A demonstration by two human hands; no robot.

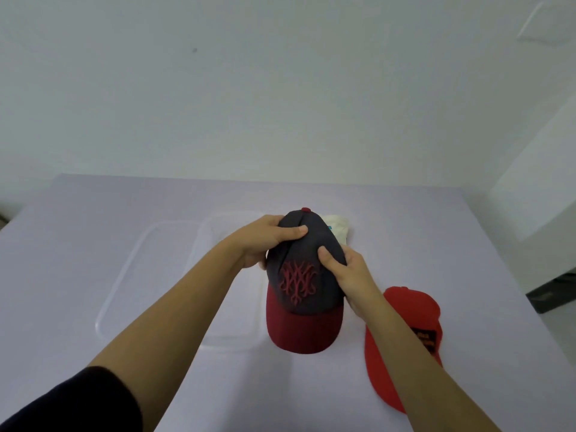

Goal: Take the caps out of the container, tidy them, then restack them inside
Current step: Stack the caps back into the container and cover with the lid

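Both hands clamp the dark cap (304, 275) at its crown, L hand (268, 241) at 10 o'clock, R hand (349, 272) at 3, brim pointing 6; clear container (230, 341) sits just left, nearer L.

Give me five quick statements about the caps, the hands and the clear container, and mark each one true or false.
1. Both hands, left and right, hold the dark cap. True.
2. The dark cap's brim is white. False: it is dark red.
3. The red cap lies on the table. True.
4. The red cap is inside the clear container. False: it lies to its right.
5. A cream cap shows behind the dark cap. True.
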